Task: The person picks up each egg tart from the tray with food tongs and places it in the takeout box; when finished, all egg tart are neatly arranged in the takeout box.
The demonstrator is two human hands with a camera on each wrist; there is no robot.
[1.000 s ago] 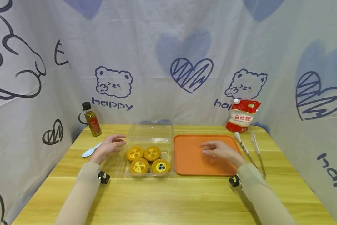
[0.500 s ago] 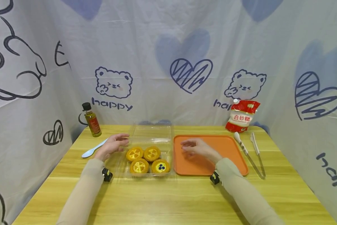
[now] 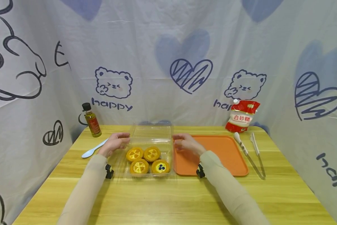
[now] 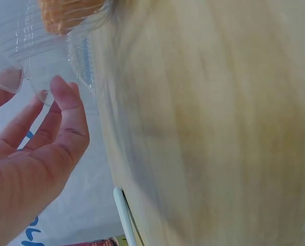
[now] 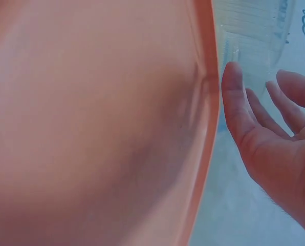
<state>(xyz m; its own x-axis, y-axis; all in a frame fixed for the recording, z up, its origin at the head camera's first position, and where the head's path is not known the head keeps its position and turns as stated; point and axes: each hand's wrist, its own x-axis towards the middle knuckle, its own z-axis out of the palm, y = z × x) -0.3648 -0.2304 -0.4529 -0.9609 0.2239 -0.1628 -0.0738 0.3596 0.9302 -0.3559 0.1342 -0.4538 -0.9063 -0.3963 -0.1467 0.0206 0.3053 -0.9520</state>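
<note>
A clear plastic clamshell box (image 3: 151, 132) lies with its lid folded back. In its base sit several egg tarts (image 3: 139, 166), one topped with dark berries (image 3: 161, 167). My left hand (image 3: 115, 144) is at the box's left side near the lid fold, fingers loosely bent. In the left wrist view, that hand's thumb and fingertips (image 4: 63, 97) are right at the thin plastic edge. On the opposite side, my right hand (image 3: 186, 143) hovers over the left edge of the orange tray (image 3: 213, 156), its fingers spread and relaxed, fingertips close to the box's right side.
Left of the box lie a pale blue spoon (image 3: 93, 149) and an oil bottle (image 3: 93, 122), which stands upright. White-tipped metal tongs (image 3: 253, 162) rest right of the tray. A red and white sugar bag (image 3: 241, 116) stands behind, against the printed curtain.
My right hand has swept left across the tray to the box's right side. The left hand has shifted slightly right toward the box. The box and tarts stay put.
</note>
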